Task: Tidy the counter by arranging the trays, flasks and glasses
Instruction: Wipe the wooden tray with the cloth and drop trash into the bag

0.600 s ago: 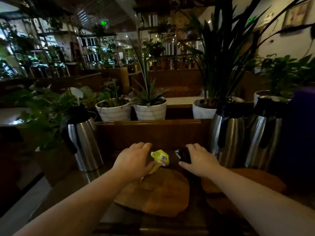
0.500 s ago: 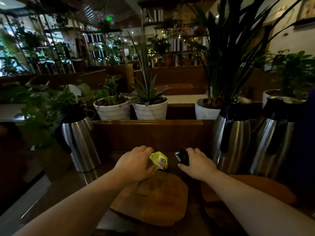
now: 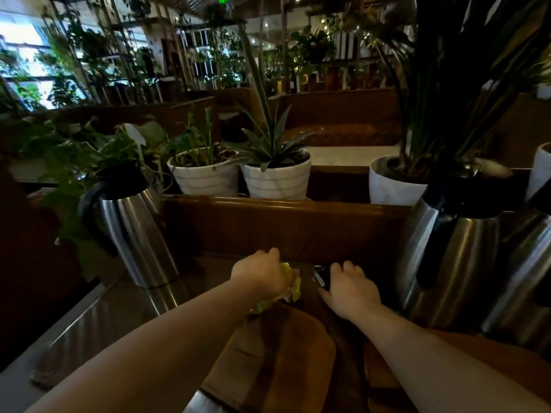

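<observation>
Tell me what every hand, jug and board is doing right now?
left hand: closed on a yellow packet.
right hand: resting on a small dark object; grip unclear.
left steel flask: upright, lid on.
right steel flasks: upright, side by side.
wooden tray: flat on counter.
white plant pots: upright on ledge.

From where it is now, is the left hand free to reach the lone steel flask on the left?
Probably yes, once emptied. The left hand is closed on a crumpled yellow wrapper, but only bare counter lies between it and the black-handled stainless steel flask.
</observation>
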